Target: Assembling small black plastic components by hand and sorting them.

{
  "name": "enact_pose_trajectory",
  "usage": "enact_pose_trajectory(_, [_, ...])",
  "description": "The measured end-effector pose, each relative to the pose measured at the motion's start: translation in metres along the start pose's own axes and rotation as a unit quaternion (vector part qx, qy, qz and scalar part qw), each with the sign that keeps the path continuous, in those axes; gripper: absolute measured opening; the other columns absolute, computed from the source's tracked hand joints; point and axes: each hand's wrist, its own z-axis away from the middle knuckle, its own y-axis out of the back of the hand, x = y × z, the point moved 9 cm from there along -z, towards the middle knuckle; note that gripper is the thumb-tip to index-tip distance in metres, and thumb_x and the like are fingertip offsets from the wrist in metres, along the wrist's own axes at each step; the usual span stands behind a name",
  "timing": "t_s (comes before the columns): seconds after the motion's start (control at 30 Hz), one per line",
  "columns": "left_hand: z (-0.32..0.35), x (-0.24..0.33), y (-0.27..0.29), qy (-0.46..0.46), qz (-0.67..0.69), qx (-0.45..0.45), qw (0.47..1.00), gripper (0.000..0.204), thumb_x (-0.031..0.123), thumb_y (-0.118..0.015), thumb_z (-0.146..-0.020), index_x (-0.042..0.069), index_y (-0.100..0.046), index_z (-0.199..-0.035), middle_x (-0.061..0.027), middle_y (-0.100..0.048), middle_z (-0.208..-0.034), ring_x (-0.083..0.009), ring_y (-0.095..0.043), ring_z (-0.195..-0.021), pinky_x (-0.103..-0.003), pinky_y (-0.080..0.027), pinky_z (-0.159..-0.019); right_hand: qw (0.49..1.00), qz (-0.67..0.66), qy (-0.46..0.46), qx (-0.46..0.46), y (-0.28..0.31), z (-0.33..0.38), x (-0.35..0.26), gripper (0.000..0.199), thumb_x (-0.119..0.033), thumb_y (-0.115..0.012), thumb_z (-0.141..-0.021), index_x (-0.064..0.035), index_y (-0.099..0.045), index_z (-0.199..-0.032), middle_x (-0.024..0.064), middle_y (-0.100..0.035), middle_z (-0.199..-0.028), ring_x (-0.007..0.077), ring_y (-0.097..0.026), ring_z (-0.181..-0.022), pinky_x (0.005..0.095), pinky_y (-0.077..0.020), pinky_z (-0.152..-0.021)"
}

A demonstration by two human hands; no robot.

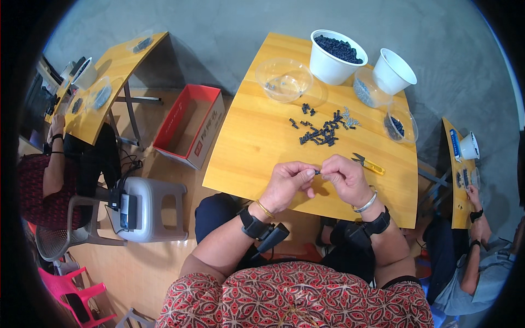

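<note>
Above the near edge of the wooden table (pixel 240 158), my two hands meet at the fingertips. My left hand (pixel 287 185) pinches a small dark plastic part (pixel 317 172) between thumb and forefinger. My right hand (pixel 345 177) is closed at the other end of that part; whatever else its fingers hold is hidden. Just beyond lies a loose pile of small black parts (pixel 322 134), with small grey pieces (pixel 349 117) at its right side. Yellow-handled thread snips (pixel 372 165) lie to the right of my right hand.
Along the far side stand a white bucket of black parts (pixel 326 68), another white bucket (pixel 394 71) and clear bowls (pixel 284 82). A red-and-white box (pixel 191 131) and a grey stool (pixel 147 210) are at left. People work at tables on both sides.
</note>
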Motion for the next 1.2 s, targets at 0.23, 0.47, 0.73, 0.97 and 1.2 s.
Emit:
enact_pose_trajectory(0.23, [0.001,-0.003,0.000,0.053,0.007,-0.021,0.998,0.014,0.009,-0.055,-0.085,-0.003,-0.061,-0.087,-0.0028,-0.052,-0.066,-0.0102,-0.048,-0.058,-0.025,-0.049,-0.051,0.992,0.064,0.106,-0.035,-0.006,0.001,-0.025,0.015,0.009,-0.057,-0.071,-0.0026,-0.054,-0.079,0.0080,-0.054,-0.071,0.0246,-0.054,-0.064,0.0309,-0.0436,-0.056])
enact_pose_trajectory(0.47, [-0.001,-0.002,-0.002,0.036,0.030,0.008,0.999,0.014,0.010,-0.056,-0.084,-0.003,-0.062,-0.088,-0.0024,-0.053,-0.066,-0.0090,-0.049,-0.057,-0.025,-0.049,-0.051,1.000,0.008,0.017,0.005,-0.003,0.008,0.002,0.010,0.006,-0.057,-0.075,-0.0020,-0.054,-0.079,0.0081,-0.054,-0.071,0.0197,-0.055,-0.062,0.0274,-0.0434,-0.056])
enact_pose_trajectory(0.73, [-0.001,-0.002,0.000,0.031,0.029,0.011,0.999,0.014,0.009,-0.055,-0.085,-0.002,-0.061,-0.088,-0.0014,-0.050,-0.064,-0.0071,-0.044,-0.052,-0.024,-0.049,-0.050,0.998,-0.045,-0.009,0.052,0.002,0.011,0.009,0.008,0.006,-0.057,-0.076,-0.0011,-0.055,-0.079,0.0075,-0.056,-0.072,0.0154,-0.056,-0.062,0.0244,-0.0449,-0.057])
enact_pose_trajectory(0.97, [0.000,-0.001,-0.001,0.022,0.027,0.004,0.999,0.014,0.010,-0.055,-0.085,-0.003,-0.061,-0.088,-0.0014,-0.050,-0.064,-0.0071,-0.045,-0.054,-0.023,-0.049,-0.050,0.999,-0.027,-0.002,0.038,-0.001,0.009,0.006,0.008,0.005,-0.058,-0.076,-0.0014,-0.055,-0.079,0.0072,-0.057,-0.072,0.0155,-0.056,-0.062,0.0245,-0.0445,-0.057])
enact_pose_trajectory(1.2, [-0.001,-0.001,-0.002,0.015,0.025,-0.004,1.000,0.014,0.010,-0.055,-0.085,-0.003,-0.061,-0.088,-0.0015,-0.051,-0.065,-0.0074,-0.046,-0.055,-0.023,-0.049,-0.051,0.999,-0.031,-0.005,0.041,0.001,0.009,0.005,0.008,0.005,-0.058,-0.076,-0.0016,-0.054,-0.079,0.0066,-0.056,-0.071,0.0153,-0.056,-0.062,0.0245,-0.0443,-0.056])
